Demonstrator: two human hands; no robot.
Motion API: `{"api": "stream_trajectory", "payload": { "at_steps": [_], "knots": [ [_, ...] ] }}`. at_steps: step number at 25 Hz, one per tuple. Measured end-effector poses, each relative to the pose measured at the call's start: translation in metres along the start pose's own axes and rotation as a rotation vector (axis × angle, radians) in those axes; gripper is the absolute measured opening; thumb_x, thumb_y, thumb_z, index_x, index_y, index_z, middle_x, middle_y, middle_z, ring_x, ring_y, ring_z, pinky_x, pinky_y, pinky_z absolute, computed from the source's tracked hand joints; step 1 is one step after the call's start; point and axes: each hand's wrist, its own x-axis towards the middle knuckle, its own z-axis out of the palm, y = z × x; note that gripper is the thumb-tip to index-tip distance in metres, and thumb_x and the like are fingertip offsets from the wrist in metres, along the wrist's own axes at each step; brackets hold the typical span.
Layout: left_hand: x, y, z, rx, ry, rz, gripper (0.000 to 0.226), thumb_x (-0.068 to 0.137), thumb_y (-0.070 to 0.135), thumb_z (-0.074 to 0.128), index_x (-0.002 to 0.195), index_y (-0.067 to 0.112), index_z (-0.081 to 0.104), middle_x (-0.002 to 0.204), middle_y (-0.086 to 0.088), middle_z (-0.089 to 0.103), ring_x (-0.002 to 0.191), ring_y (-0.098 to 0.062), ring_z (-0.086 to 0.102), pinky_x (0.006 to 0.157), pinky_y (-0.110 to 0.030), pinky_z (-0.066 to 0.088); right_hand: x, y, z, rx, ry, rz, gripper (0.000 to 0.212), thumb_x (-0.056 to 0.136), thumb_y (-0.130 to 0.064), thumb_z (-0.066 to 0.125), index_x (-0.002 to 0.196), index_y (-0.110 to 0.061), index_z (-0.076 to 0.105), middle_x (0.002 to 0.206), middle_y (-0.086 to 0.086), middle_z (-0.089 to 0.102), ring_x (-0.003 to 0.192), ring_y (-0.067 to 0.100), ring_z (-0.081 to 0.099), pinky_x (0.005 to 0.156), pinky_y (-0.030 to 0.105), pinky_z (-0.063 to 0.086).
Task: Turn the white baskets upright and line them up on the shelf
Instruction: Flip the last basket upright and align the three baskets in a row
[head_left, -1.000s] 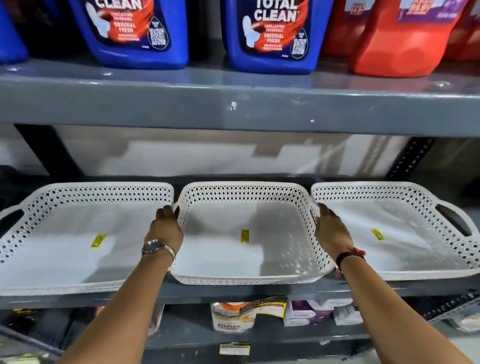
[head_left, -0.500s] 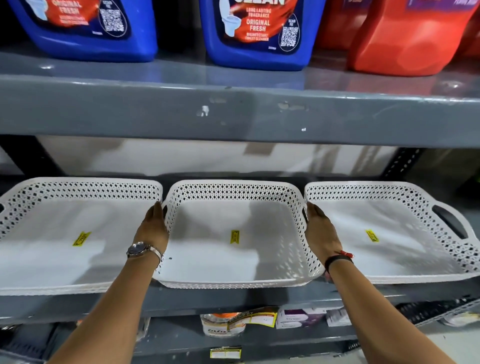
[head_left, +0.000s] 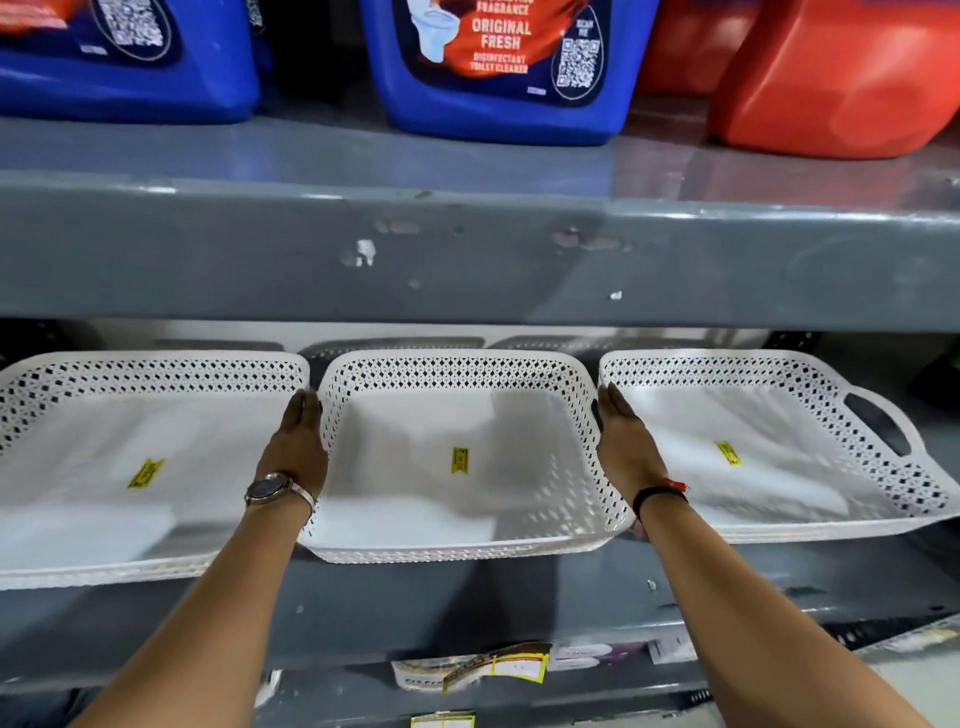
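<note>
Three white perforated baskets stand upright in a row on the grey shelf (head_left: 467, 597): the left basket (head_left: 156, 359), the middle basket (head_left: 457, 375) and the right basket (head_left: 727, 359). Each has a yellow sticker on its floor. My left hand (head_left: 298, 441) lies flat against the middle basket's left wall, in the gap beside the left basket. My right hand (head_left: 623, 441) lies flat against its right wall, beside the right basket. Fingers of both hands are straight and together, clamping the middle basket between them.
The upper shelf's thick grey front edge (head_left: 467, 249) hangs low over the baskets. Blue cleaner jugs (head_left: 498, 104) and a red jug (head_left: 831, 93) stand on it. Packets and labels (head_left: 493, 670) lie on the shelf below.
My fingers have straightened and slid further back along the middle basket's sides. The view has moved closer, with the upper shelf edge lower over the baskets.
</note>
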Motion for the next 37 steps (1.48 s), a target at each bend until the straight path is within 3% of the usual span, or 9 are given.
{"api": "stream_trajectory", "payload": {
  "at_steps": [7, 11, 16, 24, 37],
  "knots": [
    [-0.011, -0.005, 0.004, 0.007, 0.011, -0.021, 0.067, 0.089, -0.011, 0.030, 0.150, 0.009, 0.013, 0.160, -0.005, 0.008, 0.138, -0.036, 0.034, 0.111, -0.044, 0.033, -0.015, -0.002, -0.003, -0.035, -0.031, 0.007, 0.065, 0.084, 0.016, 0.027, 0.145, -0.004, 0.015, 0.157, 0.008, 0.012, 0.141, 0.023, 0.026, 0.106, 0.033, 0.036],
    [-0.021, -0.009, 0.003, -0.005, 0.004, -0.048, 0.070, 0.087, -0.013, 0.029, 0.150, 0.012, 0.011, 0.161, -0.002, 0.005, 0.139, -0.033, 0.033, 0.112, -0.040, 0.033, -0.023, 0.002, 0.000, -0.018, -0.025, 0.030, 0.059, 0.088, 0.008, 0.032, 0.144, -0.006, 0.021, 0.154, 0.011, 0.021, 0.139, 0.027, 0.028, 0.110, 0.036, 0.031],
    [-0.036, -0.013, 0.002, -0.032, 0.005, -0.055, 0.071, 0.087, -0.012, 0.030, 0.150, 0.013, 0.011, 0.161, -0.002, 0.006, 0.141, -0.031, 0.030, 0.114, -0.038, 0.030, -0.038, 0.005, -0.002, -0.007, -0.006, 0.012, 0.066, 0.083, 0.014, 0.029, 0.145, -0.008, 0.019, 0.157, 0.005, 0.016, 0.140, 0.021, 0.028, 0.110, 0.029, 0.031],
    [-0.054, -0.017, -0.001, 0.021, 0.022, -0.034, 0.066, 0.089, -0.008, 0.032, 0.150, 0.010, 0.013, 0.160, -0.006, 0.008, 0.131, -0.040, 0.043, 0.106, -0.044, 0.037, -0.049, 0.009, -0.002, 0.005, -0.028, 0.005, 0.065, 0.084, 0.015, 0.027, 0.145, -0.006, 0.016, 0.157, 0.005, 0.015, 0.143, 0.016, 0.019, 0.113, 0.023, 0.022],
    [-0.064, -0.020, -0.002, 0.061, 0.022, -0.008, 0.068, 0.088, -0.009, 0.034, 0.150, 0.010, 0.012, 0.160, -0.006, 0.008, 0.126, -0.041, 0.046, 0.100, -0.046, 0.042, -0.056, 0.012, -0.001, 0.070, -0.009, 0.020, 0.065, 0.083, 0.016, 0.025, 0.144, -0.007, 0.022, 0.155, 0.005, 0.021, 0.142, 0.019, 0.022, 0.116, 0.027, 0.021]
  ]
}}
